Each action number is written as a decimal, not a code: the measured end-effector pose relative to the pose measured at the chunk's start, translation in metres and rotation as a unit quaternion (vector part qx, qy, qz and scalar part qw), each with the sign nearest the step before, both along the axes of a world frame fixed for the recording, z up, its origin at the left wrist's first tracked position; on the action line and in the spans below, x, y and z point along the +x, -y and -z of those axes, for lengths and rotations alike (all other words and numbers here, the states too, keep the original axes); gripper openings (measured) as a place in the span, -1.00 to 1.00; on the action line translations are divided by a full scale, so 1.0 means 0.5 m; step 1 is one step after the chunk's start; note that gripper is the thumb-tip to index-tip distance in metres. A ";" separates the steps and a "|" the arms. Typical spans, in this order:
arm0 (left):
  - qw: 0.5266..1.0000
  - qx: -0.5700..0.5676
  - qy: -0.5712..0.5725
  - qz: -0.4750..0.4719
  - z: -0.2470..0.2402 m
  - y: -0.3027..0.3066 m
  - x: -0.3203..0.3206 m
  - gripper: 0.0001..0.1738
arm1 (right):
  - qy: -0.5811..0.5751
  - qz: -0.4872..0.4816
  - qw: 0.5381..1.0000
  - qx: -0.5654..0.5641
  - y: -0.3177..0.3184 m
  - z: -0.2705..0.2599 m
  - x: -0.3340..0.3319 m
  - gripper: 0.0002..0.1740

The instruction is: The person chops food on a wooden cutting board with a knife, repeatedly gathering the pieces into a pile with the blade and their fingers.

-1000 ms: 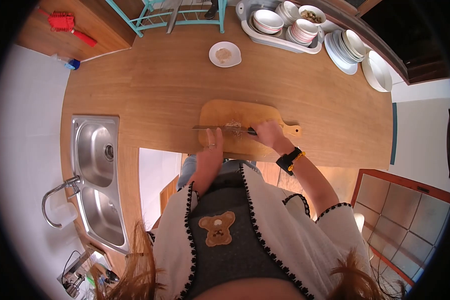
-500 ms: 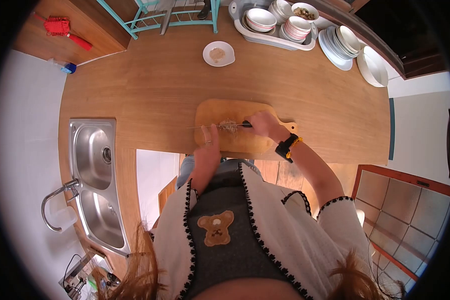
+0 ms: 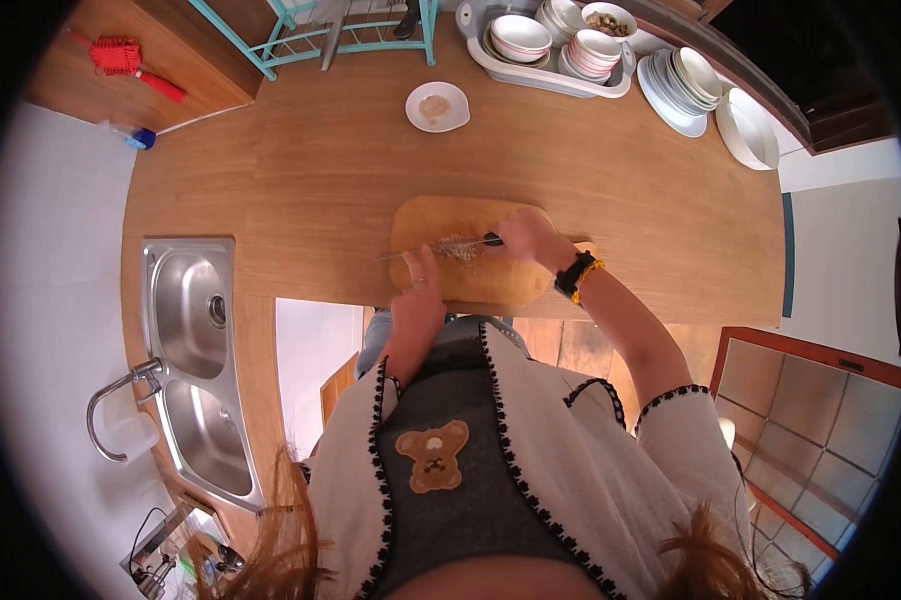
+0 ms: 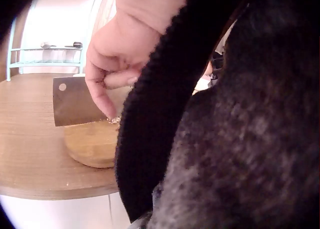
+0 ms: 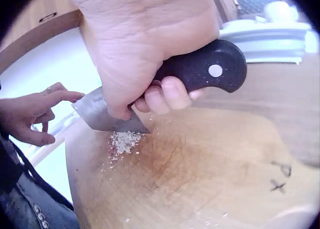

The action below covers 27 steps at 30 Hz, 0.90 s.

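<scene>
The right hand (image 3: 531, 238) grips the black handle (image 5: 197, 71) of a wide-bladed knife (image 4: 75, 101) over the wooden cutting board (image 3: 491, 285). Finely chopped pale bits (image 5: 125, 143) lie on the board along the blade's edge. The left hand (image 3: 418, 305) has its index and middle fingers stretched out to the blade near its far end; in the right wrist view one fingertip of the left hand (image 5: 37, 114) touches the blade's top edge. A dark sleeve covers part of the left wrist view.
Beyond the board stands a small white dish (image 3: 438, 107) with pale powder. A dish tub (image 3: 571, 80) of bowls, stacked plates (image 3: 676, 95) and a turquoise rack (image 3: 346, 48) line the back. The double sink (image 3: 196, 300) is at the left, the board's handle at the right.
The right hand has moved slightly away from the body with the knife handle, so the blade now slants across the board. The left fingers stay at the blade's far end.
</scene>
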<state>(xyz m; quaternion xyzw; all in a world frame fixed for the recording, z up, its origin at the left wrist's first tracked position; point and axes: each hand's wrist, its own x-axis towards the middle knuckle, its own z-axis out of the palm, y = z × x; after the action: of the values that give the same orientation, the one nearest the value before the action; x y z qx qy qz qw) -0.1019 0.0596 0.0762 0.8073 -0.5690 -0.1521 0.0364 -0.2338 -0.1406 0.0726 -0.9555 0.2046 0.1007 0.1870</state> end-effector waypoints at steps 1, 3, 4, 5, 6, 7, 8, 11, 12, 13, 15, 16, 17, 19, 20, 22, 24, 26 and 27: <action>1.000 -0.007 0.012 -0.002 0.001 0.000 -0.002 -0.02 | -0.009 -0.013 1.000 -0.011 0.001 -0.006 0.003 -0.53; 1.000 -0.012 0.024 -0.005 0.007 -0.002 -0.002 -0.03 | -0.019 -0.027 0.999 -0.020 0.003 -0.011 0.009 -0.52; 1.000 -0.007 0.021 -0.005 -0.001 -0.002 0.001 -0.04 | -0.033 -0.025 0.999 -0.033 0.006 -0.010 0.013 -0.51; 1.000 -0.001 0.017 -0.004 -0.006 -0.004 0.002 -0.05 | -0.047 -0.023 0.998 -0.044 0.006 -0.009 0.014 -0.49; 1.000 0.000 0.016 -0.003 -0.006 -0.004 -0.001 -0.05 | -0.047 -0.022 0.998 -0.042 0.006 -0.010 0.013 -0.49; 1.000 0.002 0.021 0.003 -0.006 -0.001 -0.005 -0.01 | -0.051 -0.017 0.998 -0.029 0.009 -0.015 0.014 -0.48; 1.000 0.004 0.027 0.008 -0.006 0.003 -0.005 0.03 | -0.054 -0.013 0.998 -0.017 0.013 -0.021 0.017 -0.48; 0.999 0.022 0.040 -0.001 -0.008 0.002 -0.001 0.05 | -0.081 -0.015 0.996 -0.040 0.015 -0.044 0.031 -0.48; 0.999 0.023 0.039 0.000 -0.008 0.002 -0.001 0.05 | -0.082 -0.014 0.996 -0.039 0.018 -0.038 0.029 -0.48; 1.000 0.019 0.020 0.004 -0.010 0.005 0.000 0.06 | -0.074 -0.007 0.997 -0.030 0.021 -0.032 0.027 -0.49; 1.000 0.012 0.003 0.007 -0.016 0.011 0.002 0.06 | -0.065 -0.001 0.998 -0.025 0.029 -0.021 0.030 -0.49; 1.000 0.011 0.007 -0.006 -0.021 0.014 0.001 0.02 | -0.065 -0.012 0.998 -0.024 0.031 -0.022 0.036 -0.50; 1.000 0.012 0.010 -0.020 -0.023 0.015 0.000 -0.02 | -0.066 -0.023 0.997 -0.021 0.031 -0.021 0.040 -0.51; 1.000 0.003 0.004 -0.017 -0.022 0.013 0.006 -0.02 | -0.063 -0.015 0.998 -0.010 0.032 -0.023 0.043 -0.51; 1.000 -0.004 -0.002 -0.013 -0.021 0.009 0.006 -0.01 | -0.060 -0.006 0.998 0.003 0.029 -0.024 0.041 -0.51; 1.000 -0.003 -0.001 -0.010 -0.017 0.014 0.001 0.00 | -0.062 -0.009 0.998 -0.007 0.029 -0.022 0.038 -0.51; 1.000 -0.005 0.002 -0.009 -0.015 0.020 0.005 0.01 | -0.063 -0.015 0.998 -0.018 0.036 -0.021 0.044 -0.52; 0.999 0.028 0.039 -0.010 -0.020 0.015 0.006 0.00 | -0.068 -0.002 0.997 -0.038 0.033 -0.025 0.049 -0.53; 0.999 0.030 0.038 -0.010 -0.013 0.015 0.007 0.00 | -0.069 -0.002 0.997 -0.036 0.037 -0.015 0.047 -0.53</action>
<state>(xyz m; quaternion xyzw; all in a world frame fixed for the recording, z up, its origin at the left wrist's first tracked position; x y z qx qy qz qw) -0.0987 0.0524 0.0828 0.8189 -0.5572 -0.1375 -0.0081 -0.2101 -0.1590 0.0802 -0.9529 0.2183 0.1590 0.1377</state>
